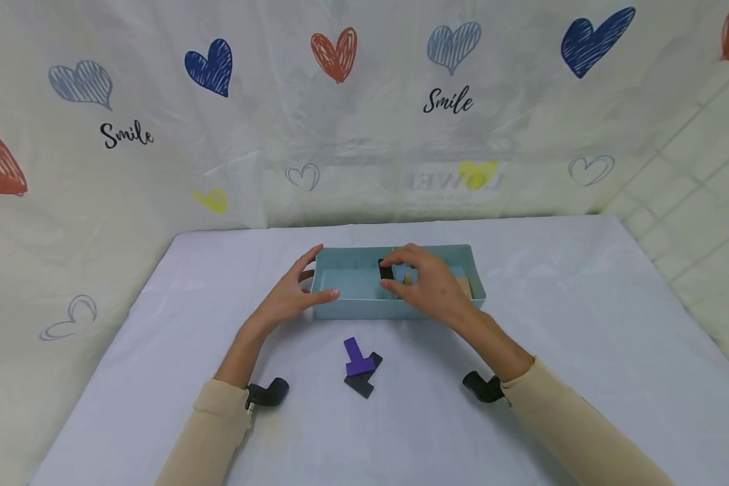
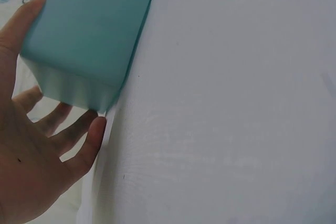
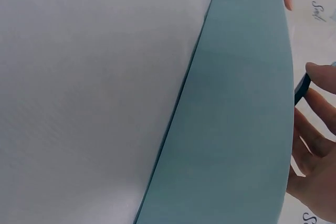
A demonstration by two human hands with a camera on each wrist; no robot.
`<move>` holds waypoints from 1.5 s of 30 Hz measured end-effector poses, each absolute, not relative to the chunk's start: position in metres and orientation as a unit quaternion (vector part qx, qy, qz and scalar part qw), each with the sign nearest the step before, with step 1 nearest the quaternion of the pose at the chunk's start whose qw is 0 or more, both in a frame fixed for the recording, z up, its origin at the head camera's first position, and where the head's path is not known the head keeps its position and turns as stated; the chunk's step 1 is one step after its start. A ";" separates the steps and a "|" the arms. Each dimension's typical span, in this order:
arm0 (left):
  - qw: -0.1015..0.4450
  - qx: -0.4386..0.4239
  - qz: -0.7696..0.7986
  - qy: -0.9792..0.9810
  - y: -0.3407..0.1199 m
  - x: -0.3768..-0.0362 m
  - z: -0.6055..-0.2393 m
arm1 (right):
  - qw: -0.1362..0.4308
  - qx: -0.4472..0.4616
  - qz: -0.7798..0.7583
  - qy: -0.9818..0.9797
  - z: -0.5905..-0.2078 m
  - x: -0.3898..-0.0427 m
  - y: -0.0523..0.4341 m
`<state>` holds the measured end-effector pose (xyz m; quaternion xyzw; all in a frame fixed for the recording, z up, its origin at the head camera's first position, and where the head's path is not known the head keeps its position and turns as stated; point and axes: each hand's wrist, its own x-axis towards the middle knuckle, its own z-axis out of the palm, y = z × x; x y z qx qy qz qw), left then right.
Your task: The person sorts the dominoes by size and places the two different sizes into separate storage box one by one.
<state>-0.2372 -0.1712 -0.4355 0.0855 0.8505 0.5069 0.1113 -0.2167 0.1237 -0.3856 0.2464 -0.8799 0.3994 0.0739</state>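
Pinching a black block [image 1: 386, 271] over the teal box [image 1: 364, 310], the right hand [image 1: 428, 283] works while the spread left hand [image 1: 291, 293] touches its end.

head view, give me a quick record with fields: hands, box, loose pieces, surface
left hand: left hand with straight fingers against the left end of the teal box
right hand: right hand over the box, pinching a black piece
box contents: a tan wooden piece at the right end; the rest is hidden by the hand
loose pieces: purple piece lying on a black flat piece, in front of the box
surface: white tablecloth
backdrop: curtain with hearts
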 end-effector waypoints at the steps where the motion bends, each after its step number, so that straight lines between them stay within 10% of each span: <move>1: 0.112 0.086 0.506 0.851 -0.171 -0.237 -0.436 | 0.072 0.244 0.398 -0.881 -0.386 -0.217 0.123; 45: 0.113 0.091 0.506 0.851 -0.170 -0.236 -0.434 | 0.084 0.287 0.405 -0.864 -0.381 -0.196 0.122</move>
